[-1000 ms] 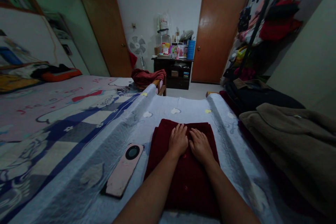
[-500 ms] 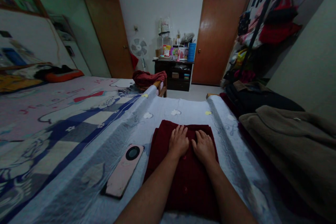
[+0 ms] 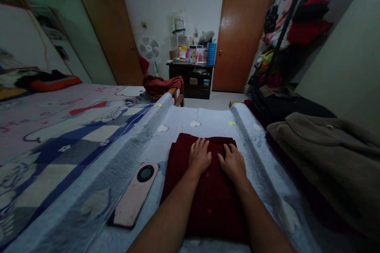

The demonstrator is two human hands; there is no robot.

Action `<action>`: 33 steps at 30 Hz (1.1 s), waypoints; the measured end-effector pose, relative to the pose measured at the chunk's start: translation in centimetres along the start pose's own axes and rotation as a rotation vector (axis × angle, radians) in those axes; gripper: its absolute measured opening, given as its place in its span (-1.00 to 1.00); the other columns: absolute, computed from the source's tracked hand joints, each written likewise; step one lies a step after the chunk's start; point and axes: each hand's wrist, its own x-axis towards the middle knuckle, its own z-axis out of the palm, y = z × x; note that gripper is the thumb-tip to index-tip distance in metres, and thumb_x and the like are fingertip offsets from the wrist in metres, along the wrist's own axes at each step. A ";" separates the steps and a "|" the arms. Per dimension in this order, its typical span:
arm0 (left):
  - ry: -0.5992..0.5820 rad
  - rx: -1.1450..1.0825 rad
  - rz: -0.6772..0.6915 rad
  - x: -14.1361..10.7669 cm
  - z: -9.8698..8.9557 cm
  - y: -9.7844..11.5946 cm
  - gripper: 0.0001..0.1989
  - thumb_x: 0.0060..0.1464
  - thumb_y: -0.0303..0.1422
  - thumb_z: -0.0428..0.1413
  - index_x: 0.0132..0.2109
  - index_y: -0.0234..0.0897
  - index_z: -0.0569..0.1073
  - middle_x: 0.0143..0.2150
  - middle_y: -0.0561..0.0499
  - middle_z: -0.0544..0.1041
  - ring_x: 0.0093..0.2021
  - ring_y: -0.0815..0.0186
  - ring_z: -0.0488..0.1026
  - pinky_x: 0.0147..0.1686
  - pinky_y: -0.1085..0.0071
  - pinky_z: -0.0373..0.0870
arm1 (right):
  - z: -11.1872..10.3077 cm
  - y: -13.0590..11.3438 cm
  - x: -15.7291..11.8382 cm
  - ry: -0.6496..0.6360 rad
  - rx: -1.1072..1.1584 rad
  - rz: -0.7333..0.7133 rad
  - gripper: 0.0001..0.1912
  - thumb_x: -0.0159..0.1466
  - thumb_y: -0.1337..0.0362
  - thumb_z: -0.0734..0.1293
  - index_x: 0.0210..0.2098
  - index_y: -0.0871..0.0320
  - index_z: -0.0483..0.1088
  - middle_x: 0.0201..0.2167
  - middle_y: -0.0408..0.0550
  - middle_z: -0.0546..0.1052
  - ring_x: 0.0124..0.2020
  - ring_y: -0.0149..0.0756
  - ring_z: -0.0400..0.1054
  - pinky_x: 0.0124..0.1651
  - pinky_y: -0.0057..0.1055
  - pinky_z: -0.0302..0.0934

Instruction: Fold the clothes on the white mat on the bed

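A dark red garment with buttons (image 3: 215,213) lies folded into a rectangle on the light blue sheet (image 3: 202,115). My left hand (image 3: 199,156) rests flat on its upper middle, fingers stretched away from me. To the right, my right hand (image 3: 233,162) lies on the garment near its upper right edge, its fingers apart and slightly bent. Neither hand grips anything. Left of the garment is a pink phone (image 3: 136,195) with a round black camera ring, lying back side up.
Brown (image 3: 320,146) and dark clothes (image 3: 285,104) are piled at the right. A reddish cloth (image 3: 162,86) sits on the wooden bed end. Beyond stand a fan (image 3: 149,48), a dark cabinet (image 3: 190,81) and a closed door (image 3: 245,39). A patterned bedspread (image 3: 97,132) stretches across the left.
The whole view has shifted a little, so the room appears further left and up. My right hand has moved slightly outward toward the garment's right edge; my left hand stays on the cloth.
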 end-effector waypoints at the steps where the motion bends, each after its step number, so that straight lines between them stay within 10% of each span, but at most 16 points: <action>1: -0.001 -0.005 -0.002 0.0 -0.1 0.0 -0.47 0.19 -0.30 -0.02 0.29 -0.24 0.24 0.37 -0.01 0.21 0.38 0.18 0.02 0.35 0.14 -0.04 | 0.0 0.0 0.0 0.000 0.002 0.003 -0.46 0.30 0.09 0.21 0.19 0.24 0.30 0.19 0.25 0.32 0.20 0.01 0.20 0.20 -0.13 0.05; 33: -0.022 -0.024 0.018 0.2 -0.6 -0.1 -0.48 0.19 -0.30 0.00 0.28 -0.25 0.25 0.36 -0.05 0.21 0.37 0.16 0.03 0.33 0.13 -0.02 | -0.1 -0.4 0.1 0.066 0.027 -0.054 -0.54 0.28 0.15 0.22 0.09 0.27 0.35 0.13 0.24 0.32 0.17 0.03 0.15 0.23 -0.07 0.00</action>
